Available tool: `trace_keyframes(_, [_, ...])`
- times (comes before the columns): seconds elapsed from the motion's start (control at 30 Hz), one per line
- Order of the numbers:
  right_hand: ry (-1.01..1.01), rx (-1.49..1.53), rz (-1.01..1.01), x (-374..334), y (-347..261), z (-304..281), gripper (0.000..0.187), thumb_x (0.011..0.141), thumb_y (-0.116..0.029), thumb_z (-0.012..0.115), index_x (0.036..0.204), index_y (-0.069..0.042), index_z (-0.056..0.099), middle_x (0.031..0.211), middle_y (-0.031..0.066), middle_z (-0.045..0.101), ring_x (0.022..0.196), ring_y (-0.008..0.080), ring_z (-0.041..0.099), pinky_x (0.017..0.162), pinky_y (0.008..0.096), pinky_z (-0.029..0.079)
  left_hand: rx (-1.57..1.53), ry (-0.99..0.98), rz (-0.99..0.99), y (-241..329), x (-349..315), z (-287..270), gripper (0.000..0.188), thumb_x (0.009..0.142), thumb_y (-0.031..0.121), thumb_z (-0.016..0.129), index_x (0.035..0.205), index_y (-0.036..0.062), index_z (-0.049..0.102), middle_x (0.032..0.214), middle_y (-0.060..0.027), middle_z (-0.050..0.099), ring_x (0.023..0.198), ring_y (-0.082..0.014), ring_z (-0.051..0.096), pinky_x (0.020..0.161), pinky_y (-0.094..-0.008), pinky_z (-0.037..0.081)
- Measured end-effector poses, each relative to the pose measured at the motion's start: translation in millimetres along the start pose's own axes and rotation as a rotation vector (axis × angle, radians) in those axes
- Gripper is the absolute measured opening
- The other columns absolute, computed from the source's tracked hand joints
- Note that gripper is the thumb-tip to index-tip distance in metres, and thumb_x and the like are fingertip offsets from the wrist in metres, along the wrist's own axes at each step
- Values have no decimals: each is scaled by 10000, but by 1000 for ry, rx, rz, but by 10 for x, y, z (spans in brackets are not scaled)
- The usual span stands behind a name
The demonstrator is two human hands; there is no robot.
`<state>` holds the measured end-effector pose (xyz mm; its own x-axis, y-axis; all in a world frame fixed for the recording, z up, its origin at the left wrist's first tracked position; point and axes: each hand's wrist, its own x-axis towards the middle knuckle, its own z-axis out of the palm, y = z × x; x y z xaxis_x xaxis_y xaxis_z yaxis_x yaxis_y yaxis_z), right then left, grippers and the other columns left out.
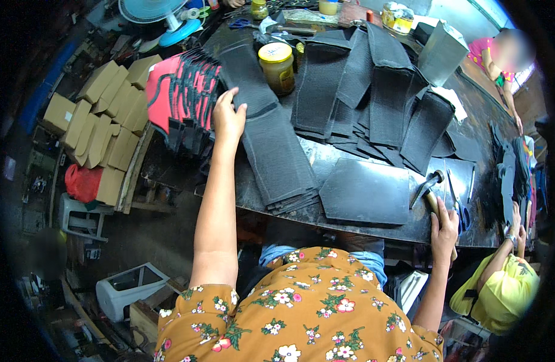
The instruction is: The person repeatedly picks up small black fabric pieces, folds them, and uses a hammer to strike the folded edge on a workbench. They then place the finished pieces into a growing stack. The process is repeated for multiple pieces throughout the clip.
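Note:
My left hand [229,120] reaches up to the right edge of a stack of red pieces with black edging [175,96]. Its thumb and forefinger are apart, and it seems to rest against the stack, beside a pile of long black fabric strips [274,154]. My right hand [444,224] is closed round the wooden handle of a hammer [432,198], whose metal head lies over the table. To the left of the hammer lies a dark, smooth slab [366,192]. Scissors with blue handles [463,216] lie just right of that hand.
More black fabric pieces [325,90] cover the table's middle, near a yellow-lidded jar [277,66] and a metal can [441,53]. Cardboard boxes [96,123] are stacked at left, above a plastic stool [129,289]. Co-workers [500,280] work along the right side.

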<state>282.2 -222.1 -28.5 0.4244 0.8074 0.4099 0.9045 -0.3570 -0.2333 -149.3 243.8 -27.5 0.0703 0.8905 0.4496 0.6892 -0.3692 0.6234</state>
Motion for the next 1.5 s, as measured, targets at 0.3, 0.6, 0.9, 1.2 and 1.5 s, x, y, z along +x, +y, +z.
trace_keyframes(0.3, [16,424,157,769,23,-118,223,967,-173,785,1102,3,759,991,135,745,883,234,707,805,337,543,238,-192,363,333,-463,175,621,1044,390,635,1588,118,512,1685,-211,424,1573,-418,363,1277,-573,270])
trace_keyframes(0.6, [126,254,361,2065,71,915,352,911,-327,853,1065,-40,720,855,135,729,776,251,690,756,399,556,73,-110,346,570,-739,-68,730,1063,527,586,1613,62,459,1669,-238,427,1564,-415,375,1274,-584,246])
trace_keyframes(0.9, [-76,1383,389,1887,44,172,138,1016,-176,750,1065,-115,636,933,-32,677,788,57,637,698,273,541,-820,-420,144,1554,-1136,-106,363,1025,172,738,1340,-2,692,1295,-133,725,1145,-203,711,1010,-351,561])
trace_keyframes(1.2, [-492,1434,330,617,-807,-80,691,860,-82,823,1482,18,539,1341,113,693,1112,193,698,910,384,607,-1349,-1190,-232,2439,-1502,614,520,989,205,808,1410,-43,630,1295,-85,731,1150,-141,685,1034,-315,543])
trace_keyframes(1.5, [-497,1631,329,545,-813,-110,829,864,-301,892,1526,21,510,1449,132,642,1342,224,606,1150,383,471,-1270,-1141,-140,2427,-1772,557,557,922,51,829,1438,21,621,1313,-50,725,1188,-133,671,1068,-327,530])
